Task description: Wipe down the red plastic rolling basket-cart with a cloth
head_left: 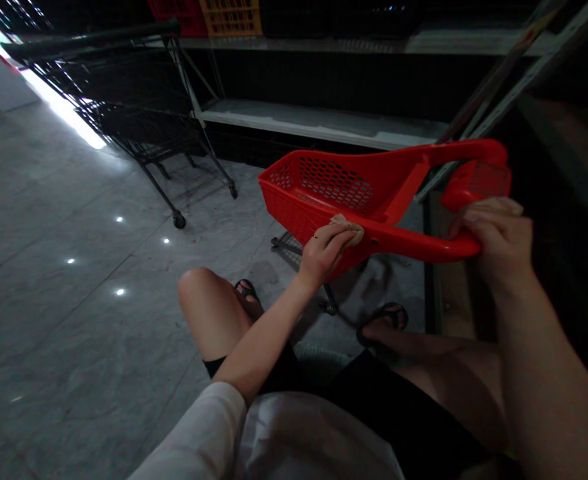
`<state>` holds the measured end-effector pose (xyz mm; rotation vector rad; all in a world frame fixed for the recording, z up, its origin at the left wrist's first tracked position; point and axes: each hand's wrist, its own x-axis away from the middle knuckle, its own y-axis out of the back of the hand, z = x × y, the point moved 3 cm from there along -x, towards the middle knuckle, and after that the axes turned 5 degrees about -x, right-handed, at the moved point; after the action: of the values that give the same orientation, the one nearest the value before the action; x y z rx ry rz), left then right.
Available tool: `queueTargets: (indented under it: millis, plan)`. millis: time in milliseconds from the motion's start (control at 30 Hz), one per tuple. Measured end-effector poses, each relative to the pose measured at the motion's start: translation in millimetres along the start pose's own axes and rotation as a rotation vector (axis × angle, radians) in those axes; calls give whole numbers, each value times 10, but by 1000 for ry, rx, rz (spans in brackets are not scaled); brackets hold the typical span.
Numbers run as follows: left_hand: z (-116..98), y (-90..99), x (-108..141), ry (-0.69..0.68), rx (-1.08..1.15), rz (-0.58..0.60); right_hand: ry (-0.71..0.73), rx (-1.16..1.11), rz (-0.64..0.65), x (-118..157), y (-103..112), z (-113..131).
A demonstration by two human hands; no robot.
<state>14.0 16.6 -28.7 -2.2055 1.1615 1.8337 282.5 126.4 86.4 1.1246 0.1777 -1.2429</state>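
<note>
In front of my knees stands a small red plastic shopping cart [404, 180] with perforated basket walls and dark wheeled legs. My left hand [327, 250] presses a tan cloth [351, 230] against the upper edge of the cart's near side. Fingers of that hand are bent over the cloth. At the cart's handle end on the right, my right hand [499, 230] is wrapped round the red handle. Its fingertips are partly hidden behind the handle.
A dark metal shopping cart [124, 100] stands on the grey tiled floor [74, 320] at the left. Behind the red cart is a shelf rack [299, 123], with red and yellow crates [231, 17] on its upper level. A dark, wood-edged structure [454, 287] borders the right.
</note>
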Motion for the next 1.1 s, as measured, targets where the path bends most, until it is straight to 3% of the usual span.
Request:
queueTargets:
  millis: [100, 200, 467, 533, 633, 767, 867, 967, 1100]
  plan:
    - [-85, -45, 9, -11, -141, -4, 55, -102, -17, -9, 38, 34]
    - [-35, -109, -15, -44, -189, -3, 59, -120, -4, -31, 72, 38]
    - [703, -89, 2, 191, -189, 65, 59, -143, 7, -68, 119, -33]
    - [783, -65, -1, 271, -204, 53, 77, -141, 18, -73, 111, -57]
    - [612, -114, -11, 293, -169, 17, 76, -134, 11, -76, 113, -119]
    - [74, -284, -8, 151, -49, 11, 64, -117, 24, -74, 161, -227]
    - [-125, -337, -24, 95, -40, 22, 64, -105, 54, -73, 203, -278]
    - [-22, -293, -65, 22, -98, 11, 32, -82, 76, -80, 206, -278]
    - [416, -175, -98, 21, -192, 38, -13, -46, 64, -97, 162, -217]
